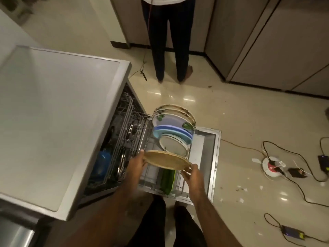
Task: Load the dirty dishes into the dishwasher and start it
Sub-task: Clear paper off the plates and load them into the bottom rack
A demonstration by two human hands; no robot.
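While both arms reach forward and down over the pulled-out lower rack (151, 175), the left hand (137, 162) grips the left rim of a round tan plate (166, 159) with its fingers curled over the edge, and the right hand (193, 172) pinches the right rim between thumb and fingers

Tan plate: held nearly flat with a slight tilt, above the near half of the rack, just in front of the standing plates; whether it touches the rack cannot be told

Writing: a short row of small marks on the right rim of the lowered dishwasher door (207, 148), too small to read

Lower rack, far to near:
- leaf-patterned plates (175, 115), on edge, close together
- blue plates (170, 132), on edge, against the patterned ones
- white plate (173, 146), on edge, just behind the tan plate
- green dish (168, 179), on edge at the near end, partly under the tan plate

Inside the machine: a wire basket (128, 125) with metal ware, blurred, and a blue bowl (102, 165) toward the near side

Floor, right: a round white power strip (272, 165) with black cables and two dark adapters

Background: a second person (170, 50) stands facing the cabinets, legs and bare feet in view
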